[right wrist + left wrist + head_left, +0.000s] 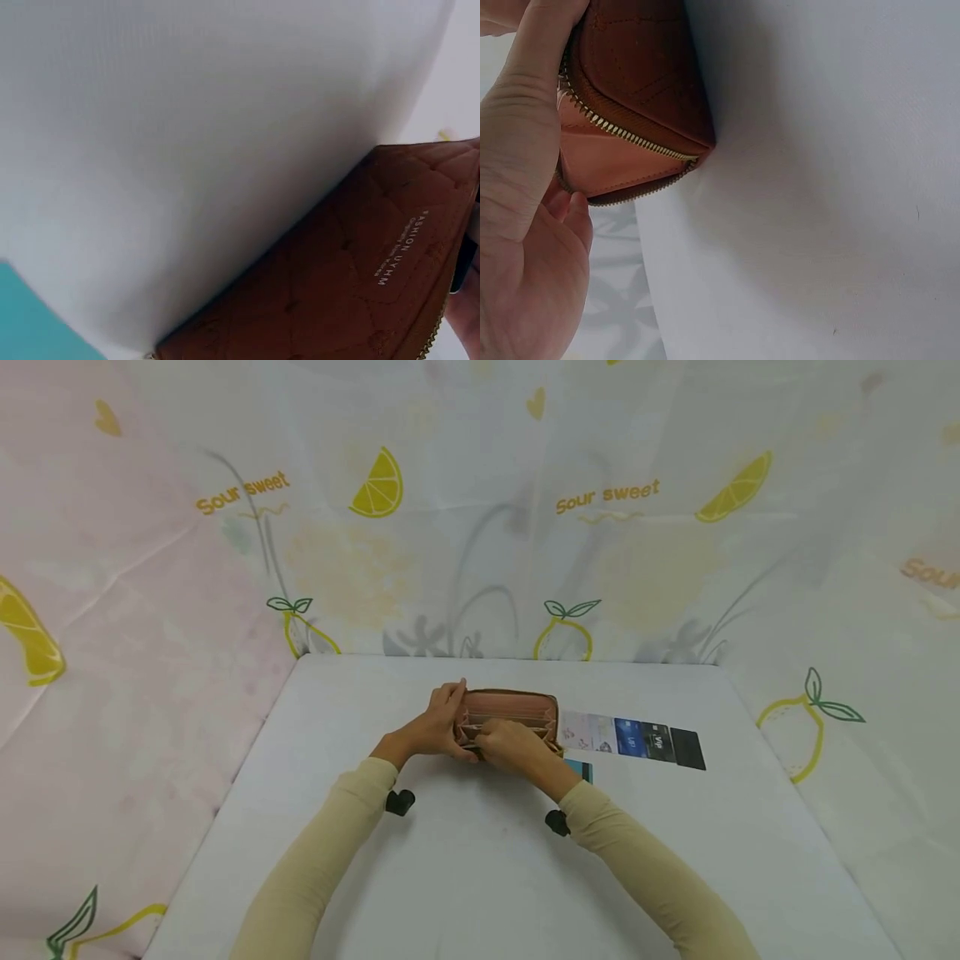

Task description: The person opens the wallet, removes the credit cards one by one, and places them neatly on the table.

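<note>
Wallet (510, 714) lies long axis across you on the tabletop (480, 860), your left hand (438, 727) clasping its left end, right hand (510, 745) pinching inside its near edge

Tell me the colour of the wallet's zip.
Gold, on the brown wallet; zip shows best in the left wrist view.

1. The wallet (510, 717), brown quilted leather with a gold zipper, lies unzipped on the white table (480, 860), pink compartments facing up.
2. The left hand (435, 727) grips its left end.
3. The right hand (510, 747) is curled over the near edge, fingers in the pockets.
</note>
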{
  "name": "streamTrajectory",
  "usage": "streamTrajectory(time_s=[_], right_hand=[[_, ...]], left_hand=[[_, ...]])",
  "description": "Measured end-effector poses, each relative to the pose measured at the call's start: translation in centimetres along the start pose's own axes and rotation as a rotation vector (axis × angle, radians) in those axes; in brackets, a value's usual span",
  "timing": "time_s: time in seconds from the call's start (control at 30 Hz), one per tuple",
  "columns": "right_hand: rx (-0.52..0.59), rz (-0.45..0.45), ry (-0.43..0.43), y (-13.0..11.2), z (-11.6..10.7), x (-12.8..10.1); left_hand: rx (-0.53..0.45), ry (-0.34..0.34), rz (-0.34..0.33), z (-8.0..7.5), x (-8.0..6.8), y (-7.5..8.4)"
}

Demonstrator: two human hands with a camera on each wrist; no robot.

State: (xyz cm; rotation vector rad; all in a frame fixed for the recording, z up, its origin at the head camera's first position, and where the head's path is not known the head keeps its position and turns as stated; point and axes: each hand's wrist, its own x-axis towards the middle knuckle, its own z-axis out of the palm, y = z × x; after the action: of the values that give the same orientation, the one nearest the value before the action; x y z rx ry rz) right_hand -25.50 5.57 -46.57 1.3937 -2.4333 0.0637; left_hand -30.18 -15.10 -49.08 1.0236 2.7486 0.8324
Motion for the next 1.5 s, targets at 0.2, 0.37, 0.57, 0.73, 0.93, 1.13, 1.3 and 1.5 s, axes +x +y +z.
streamTrajectory(time_s=[0.2,0.37,0.57,0.73,0.93,1.13,1.3,1.5], right_hand=[[0.031,0.012,-0.001,0.0,-0.2,0.0],[0.113,0.033,0.029,0.3,-0.9,0.1],[0.216,0.123,0.103,0.5,-3.6,0.1],[0.279,0.168,0.159,0.9,-4.4,-0.1],[0.407,0.336,0.248,1.9,-4.2,-1.9],[0.527,0.602,0.341,3.2,-5.0,-5.5],[0.584,0.793,0.359,4.4,-5.1,-9.4],[0.543,0.952,0.32,5.6,-4.1,-13.7]], left_hand=[[-0.002,-0.007,-0.019,0.0,0.0,-0.2],[-0.005,-0.012,-0.014,-0.1,0.0,-0.4],[-0.01,-0.018,-0.014,-0.1,0.0,-0.3],[-0.02,-0.019,-0.038,-0.2,-0.1,-0.4],[-0.008,-0.01,-0.003,-0.1,-0.3,-0.3],[-0.006,-0.017,-0.005,-0.3,-0.3,0.0],[-0.013,-0.025,-0.008,-0.2,-0.3,0.0],[-0.01,-0.01,-0.014,0.0,-0.1,-0.4]])
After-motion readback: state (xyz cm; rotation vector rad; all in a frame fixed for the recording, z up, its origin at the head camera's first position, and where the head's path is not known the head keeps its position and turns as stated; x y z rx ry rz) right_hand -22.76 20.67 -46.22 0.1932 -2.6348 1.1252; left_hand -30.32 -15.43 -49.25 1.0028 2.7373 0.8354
